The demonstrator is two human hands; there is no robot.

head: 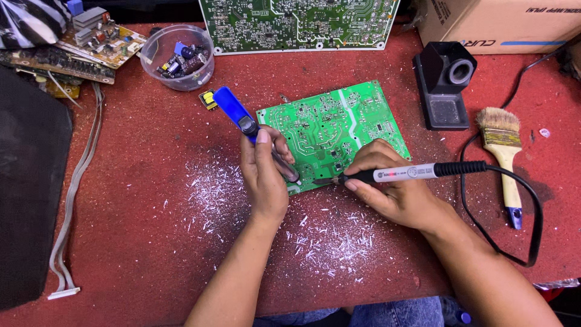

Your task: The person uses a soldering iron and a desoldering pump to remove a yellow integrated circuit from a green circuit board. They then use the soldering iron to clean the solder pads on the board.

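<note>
A green circuit board (339,130) lies solder side up on the red table top. My left hand (264,175) grips a blue desoldering pump (237,115), its nozzle down at the board's near edge. My right hand (393,188) holds a soldering iron (411,173) like a pen, with a black grip and a white barrel. The iron's tip touches the board's near edge just right of the pump nozzle. The iron's black cord (520,206) loops off to the right.
A black iron stand (445,85) and a paintbrush (505,157) lie right of the board. A clear bowl of parts (177,57), a large green board (296,24), yellow boards (91,42) and a cardboard box (496,21) line the back. White scraps (315,242) litter the front; a grey ribbon cable (75,200) runs left.
</note>
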